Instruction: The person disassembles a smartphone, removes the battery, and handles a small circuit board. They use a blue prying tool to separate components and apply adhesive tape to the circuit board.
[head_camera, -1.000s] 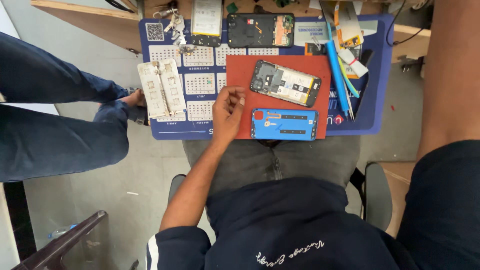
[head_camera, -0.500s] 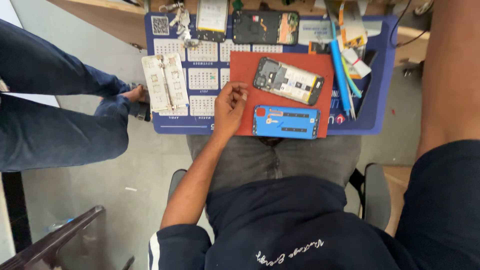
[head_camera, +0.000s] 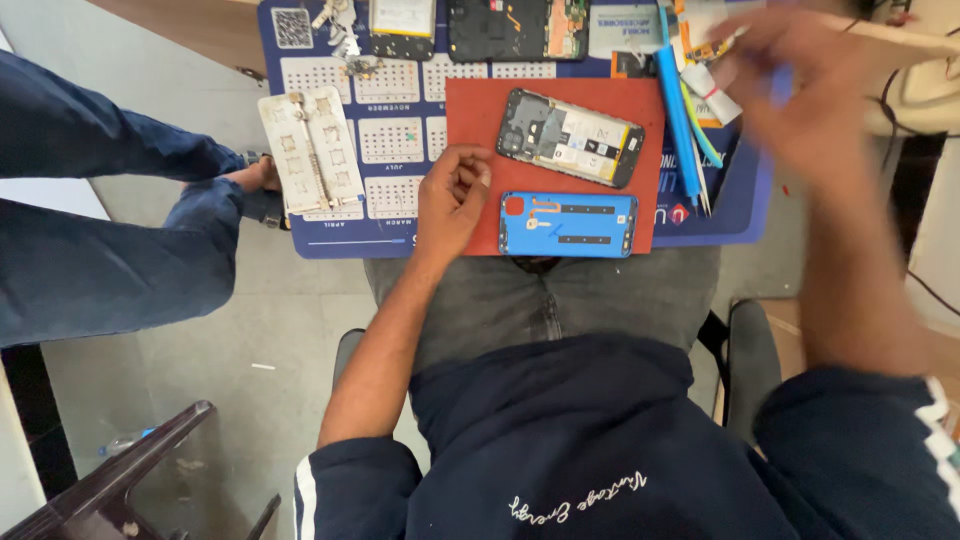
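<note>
My left hand (head_camera: 450, 200) rests with curled fingers on the left edge of a red mat (head_camera: 480, 110), and I see nothing in it. To its right on the mat lie an opened phone (head_camera: 570, 135) with its insides showing and, nearer me, a blue back cover (head_camera: 568, 223). My right hand (head_camera: 800, 90) is blurred by motion at the upper right, over the blue tools (head_camera: 675, 110) and small packets (head_camera: 710, 95). Whether it holds anything is unclear.
The red mat lies on a blue work mat (head_camera: 390, 140) printed with small grids. A white slotted fixture (head_camera: 312, 150) lies at its left, and a second opened phone (head_camera: 515, 25) and a white part (head_camera: 402, 18) at the top. Another person's jeans leg (head_camera: 90, 250) and foot (head_camera: 255, 180) are at left.
My right arm has swung in from the right edge, and the hand now reaches over the tools at the upper right. The left hand has stayed on the red mat.
</note>
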